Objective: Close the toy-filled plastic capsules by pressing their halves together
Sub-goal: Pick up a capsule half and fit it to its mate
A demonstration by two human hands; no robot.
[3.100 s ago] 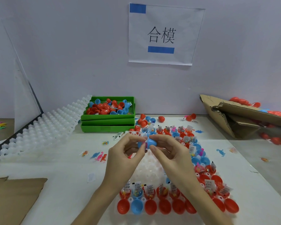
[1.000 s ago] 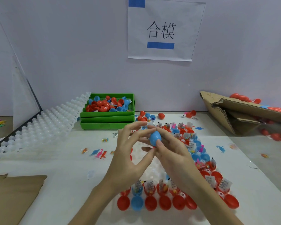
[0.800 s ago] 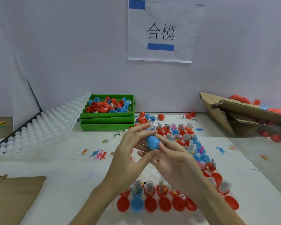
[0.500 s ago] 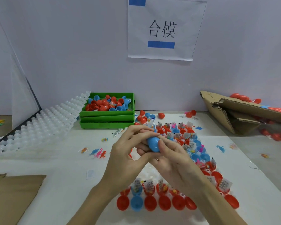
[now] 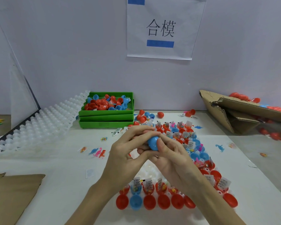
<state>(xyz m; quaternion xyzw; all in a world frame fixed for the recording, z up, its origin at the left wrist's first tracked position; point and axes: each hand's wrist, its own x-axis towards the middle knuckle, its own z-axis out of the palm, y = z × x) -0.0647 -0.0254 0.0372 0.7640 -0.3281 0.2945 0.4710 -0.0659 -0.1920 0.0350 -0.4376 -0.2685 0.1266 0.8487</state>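
Dozens of open red and blue plastic capsule halves (image 5: 162, 201) surround both hands; left hand (image 5: 125, 157) and right hand (image 5: 173, 157) fingers clamp a smooth blue egg-shaped plastic capsule (image 5: 153, 143) between them.

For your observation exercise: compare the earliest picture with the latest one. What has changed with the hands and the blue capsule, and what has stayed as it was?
The left hand and right hand have closed in round the blue capsule; it was pinched at the fingertips and now sits deeper between the fingers, looking egg-shaped. The green trays, the open capsules in front and the cardboard box stayed put.
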